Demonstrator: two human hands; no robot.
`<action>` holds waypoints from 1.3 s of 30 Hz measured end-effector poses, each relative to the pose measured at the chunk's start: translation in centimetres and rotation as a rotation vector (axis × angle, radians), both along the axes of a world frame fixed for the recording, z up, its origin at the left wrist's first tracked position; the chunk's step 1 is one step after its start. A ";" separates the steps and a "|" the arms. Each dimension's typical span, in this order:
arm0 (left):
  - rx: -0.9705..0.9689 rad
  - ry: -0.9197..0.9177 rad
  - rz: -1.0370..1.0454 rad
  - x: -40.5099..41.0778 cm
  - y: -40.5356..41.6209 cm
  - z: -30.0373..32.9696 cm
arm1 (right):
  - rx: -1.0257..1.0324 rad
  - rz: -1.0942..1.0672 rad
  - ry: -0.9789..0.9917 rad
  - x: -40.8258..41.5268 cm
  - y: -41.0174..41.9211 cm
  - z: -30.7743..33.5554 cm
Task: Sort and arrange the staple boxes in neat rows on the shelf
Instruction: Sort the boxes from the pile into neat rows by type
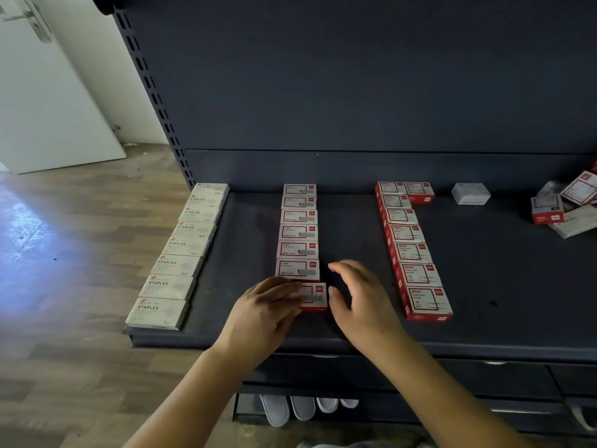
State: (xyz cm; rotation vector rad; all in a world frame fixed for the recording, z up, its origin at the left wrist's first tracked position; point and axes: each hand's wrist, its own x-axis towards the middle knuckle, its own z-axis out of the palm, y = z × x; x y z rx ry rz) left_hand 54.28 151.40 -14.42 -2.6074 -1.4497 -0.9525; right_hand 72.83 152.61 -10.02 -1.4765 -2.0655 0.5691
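Three rows of staple boxes run front to back on the dark shelf (504, 318): a left row of white boxes (181, 250), a middle row of red-and-white boxes (298, 231) and a right row of red boxes (412, 250). The front box of the middle row (315, 297) sits slightly to the right of its row. My left hand (263, 313) lies on that box's left part, fingers over its top. My right hand (360, 300) hovers open just right of it, fingers spread, holding nothing.
A lone white box (470, 193) stands at the back right. A loose pile of mixed boxes (568, 208) lies at the far right edge. Drawers sit under the shelf, with slippers (302, 407) on the floor below. Wooden floor and a door are to the left.
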 end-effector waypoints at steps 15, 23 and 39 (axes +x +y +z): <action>0.080 0.028 -0.016 -0.6 -0.2 0.4 | 0.020 -0.009 -0.034 1.2 0.2 0.0; 0.154 0.028 0.082 -0.1 -0.1 -0.1 | 0.033 -0.016 -0.028 1.4 0.1 -0.2; -0.034 0.218 0.189 6.6 1.0 5.4 | 0.215 0.013 0.051 8.1 0.3 0.3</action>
